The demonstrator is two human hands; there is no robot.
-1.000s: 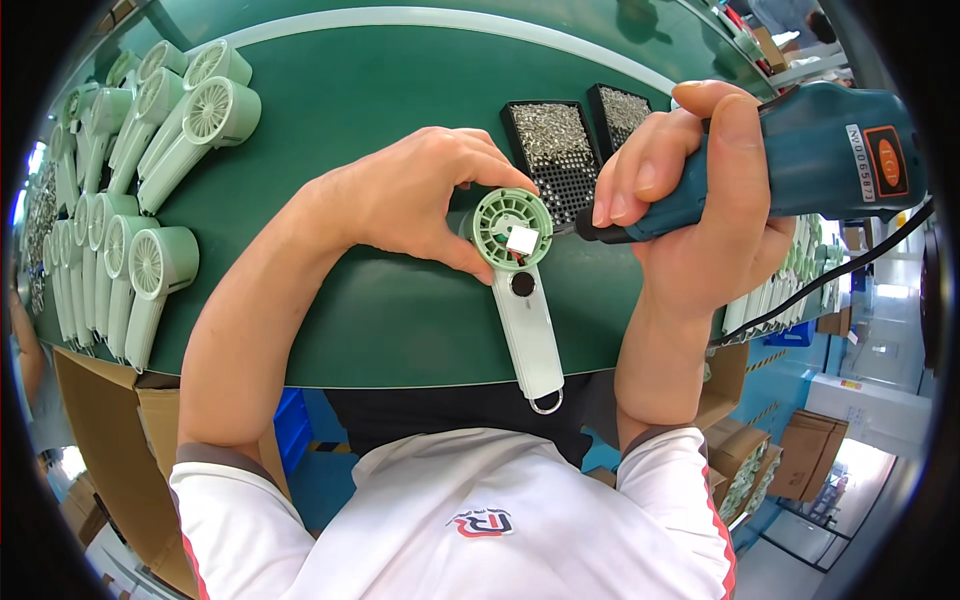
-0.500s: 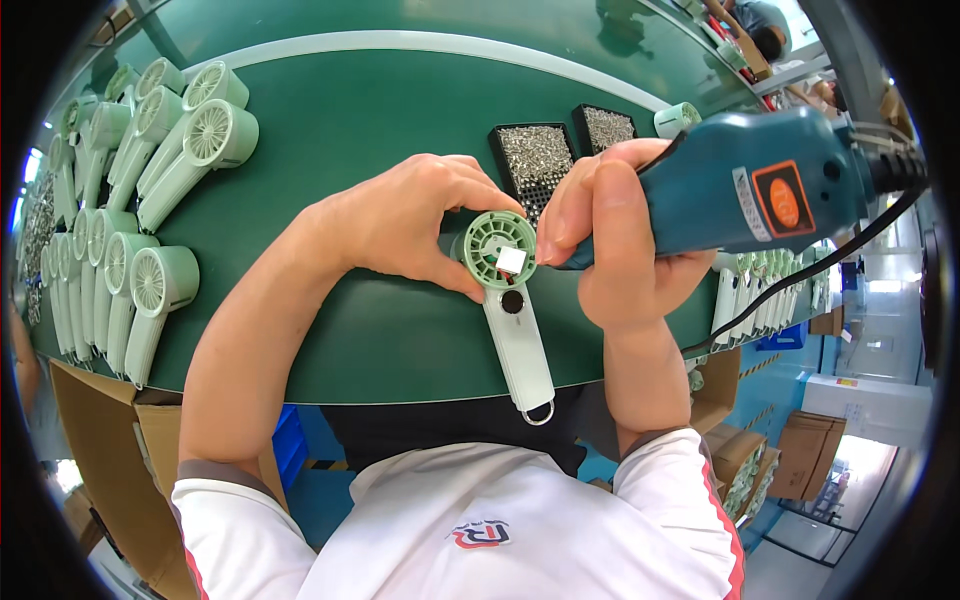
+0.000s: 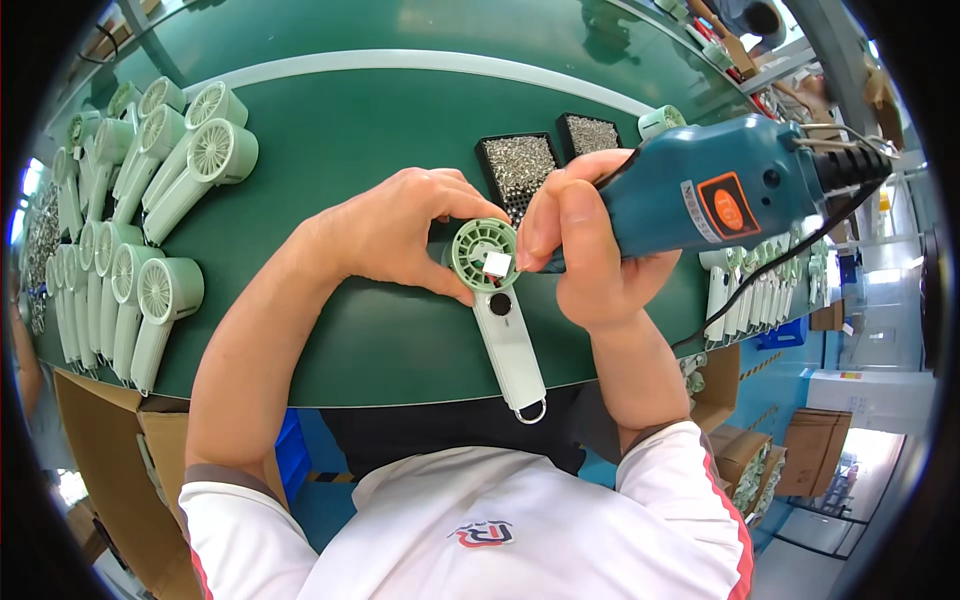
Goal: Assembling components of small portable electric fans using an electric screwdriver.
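Observation:
My left hand (image 3: 415, 235) grips the round green head of a handheld fan (image 3: 513, 350), thumb on its near side and fingers on the far side. The fan's white handle points toward me and ends in a metal ring; a white square piece (image 3: 495, 264) sits in the open head. In my right hand (image 3: 590, 240) is a teal electric screwdriver (image 3: 690, 190), held nearly level with its front end close to the fan head. My fingers hide its tip, so whether it touches the fan cannot be seen.
Two black trays of small metal screws (image 3: 520, 165) (image 3: 592, 135) lie beyond my hands. Many finished-looking fans (image 3: 215, 155) stand in rows at the left; others (image 3: 750, 290) line the right edge. A black cord (image 3: 780, 285) hangs from the screwdriver. Cardboard boxes (image 3: 105, 430) stand below the table.
The fan and both hands have shifted slightly left in the view. The screwdriver has moved left and a little down with my right hand; both grips stay the same.

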